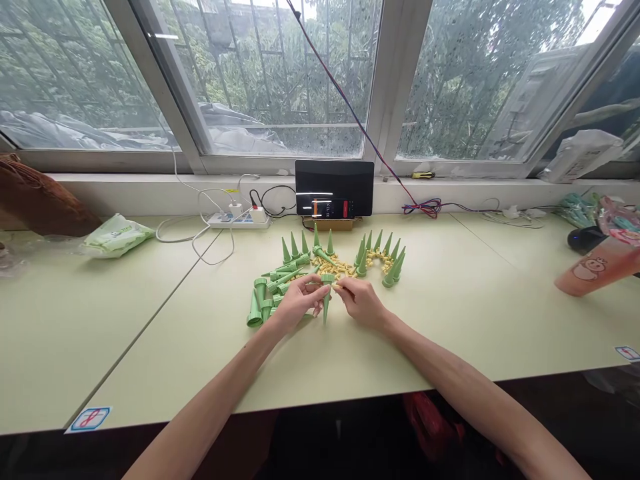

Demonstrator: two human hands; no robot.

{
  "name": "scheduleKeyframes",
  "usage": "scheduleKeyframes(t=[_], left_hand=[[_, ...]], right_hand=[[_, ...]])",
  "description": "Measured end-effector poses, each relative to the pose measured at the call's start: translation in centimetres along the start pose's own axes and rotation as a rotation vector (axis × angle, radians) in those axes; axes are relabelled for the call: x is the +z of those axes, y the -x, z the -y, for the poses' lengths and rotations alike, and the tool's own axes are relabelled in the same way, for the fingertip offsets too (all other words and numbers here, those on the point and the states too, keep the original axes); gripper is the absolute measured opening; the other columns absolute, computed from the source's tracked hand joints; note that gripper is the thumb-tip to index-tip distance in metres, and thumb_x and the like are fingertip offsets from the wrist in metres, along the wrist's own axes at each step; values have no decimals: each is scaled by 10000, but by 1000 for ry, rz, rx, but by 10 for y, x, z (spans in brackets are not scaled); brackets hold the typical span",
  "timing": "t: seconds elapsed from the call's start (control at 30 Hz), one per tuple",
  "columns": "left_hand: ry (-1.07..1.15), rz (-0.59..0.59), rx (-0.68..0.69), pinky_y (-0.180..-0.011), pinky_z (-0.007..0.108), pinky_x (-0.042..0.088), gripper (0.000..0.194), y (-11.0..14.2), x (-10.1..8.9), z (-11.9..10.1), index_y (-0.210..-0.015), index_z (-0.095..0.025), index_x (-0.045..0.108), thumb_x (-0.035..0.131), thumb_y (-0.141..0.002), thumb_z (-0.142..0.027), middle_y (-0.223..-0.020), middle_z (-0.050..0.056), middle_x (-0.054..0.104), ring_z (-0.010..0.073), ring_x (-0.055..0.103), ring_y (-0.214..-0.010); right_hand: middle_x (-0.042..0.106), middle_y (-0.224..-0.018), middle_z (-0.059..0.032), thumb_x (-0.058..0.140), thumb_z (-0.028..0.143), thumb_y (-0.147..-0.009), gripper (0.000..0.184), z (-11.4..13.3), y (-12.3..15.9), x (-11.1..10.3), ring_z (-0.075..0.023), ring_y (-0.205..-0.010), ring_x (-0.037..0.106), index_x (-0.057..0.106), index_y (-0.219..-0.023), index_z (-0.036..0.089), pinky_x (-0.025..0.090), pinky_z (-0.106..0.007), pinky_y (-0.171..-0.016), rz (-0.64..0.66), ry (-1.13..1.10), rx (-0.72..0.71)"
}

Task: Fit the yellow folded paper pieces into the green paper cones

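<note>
My left hand is closed around a green plastic plant watering spike, its point facing down and its wide cap at the top. Close beside it, my right hand pinches a small yellow peg-like piece near the spike's cap. Beyond both hands lies a heap of small yellow pieces. More green spikes lie or stand in a cluster left of my left hand. At the right, several green spikes stand points up, curved around another yellow pile.
A phone leans against a black tablet at the back. To its left is a power strip with white cables. A wipes pack lies far left; an orange-pink cup tilts at right. The table's front edge runs below my forearms.
</note>
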State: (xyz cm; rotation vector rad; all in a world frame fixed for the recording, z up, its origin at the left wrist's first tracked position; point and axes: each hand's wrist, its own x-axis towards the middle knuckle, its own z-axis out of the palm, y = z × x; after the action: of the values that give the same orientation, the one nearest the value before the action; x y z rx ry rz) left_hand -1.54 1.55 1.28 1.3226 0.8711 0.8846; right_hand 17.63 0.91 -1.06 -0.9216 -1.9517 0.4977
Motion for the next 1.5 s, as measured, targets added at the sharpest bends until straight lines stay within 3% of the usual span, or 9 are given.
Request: scheduleKeyframes(t=[0.13,0.3,0.5,0.7,0.87,1.03,1.13,1.27,1.5], left_hand=[[-38,-4,71,-460,218,418,354,0,0,1,-899,-195,515,742,-796,-446,-595,-61,542,78,482,-458],[-98,-19,182,-457,216,418,320,-1,-1,4,-925,-193,522,730,-814,-409,-584,-74,503,77,479,-451],[-162,-65,231,-447,209,425,317,-4,-1,7,-962,-180,559,749,-800,-376,-628,-64,528,68,484,-450],[-132,-41,206,-397,215,425,335,-1,0,6,-969,-192,535,742,-808,-399,-559,-85,504,92,499,-423],[-103,-26,127,-387,205,405,343,2,1,2,-944,-195,514,730,-820,-430,-535,-79,534,90,488,-406],[-44,-12,34,-385,190,389,362,2,-1,2,-916,-196,517,747,-801,-450,-548,-59,560,85,486,-425],[14,-11,-14,-376,179,368,381,0,-1,2,-902,-198,509,753,-790,-468,-573,-51,569,77,477,-434],[25,-6,-9,-389,184,376,393,0,0,2,-912,-191,514,756,-784,-474,-632,-31,603,72,484,-448],[-29,6,76,-424,199,397,363,1,0,2,-941,-196,512,738,-809,-447,-599,-64,548,74,479,-449]], right_hand=[[451,-567,23,491,435,-965,362,6,0,2,-115,-506,363,489,-687,202,304,-267,-508,9,-224,178],[407,-510,76,652,570,-834,427,7,-5,1,-50,-354,296,530,-703,182,199,-219,-356,152,-782,549],[348,-527,112,812,503,-719,455,4,-8,-4,0,-363,218,506,-696,166,125,-155,-317,271,-1149,767],[422,-525,82,762,531,-764,446,5,-7,-2,-11,-346,266,530,-678,160,154,-176,-319,226,-1064,677],[426,-495,70,633,532,-867,414,9,-4,1,-53,-345,310,517,-676,183,220,-220,-353,158,-797,526],[474,-560,23,493,400,-968,344,7,-1,1,-102,-491,388,504,-695,190,320,-254,-506,34,-246,160],[453,-599,16,445,332,-982,337,4,-1,1,-113,-539,362,452,-673,197,315,-267,-560,-13,-54,-4],[434,-589,24,446,321,-982,336,4,-1,2,-111,-530,350,442,-669,199,308,-263,-547,-16,-71,33],[446,-502,49,524,436,-941,348,11,-2,1,-91,-419,378,530,-697,187,300,-243,-432,51,-391,303]])
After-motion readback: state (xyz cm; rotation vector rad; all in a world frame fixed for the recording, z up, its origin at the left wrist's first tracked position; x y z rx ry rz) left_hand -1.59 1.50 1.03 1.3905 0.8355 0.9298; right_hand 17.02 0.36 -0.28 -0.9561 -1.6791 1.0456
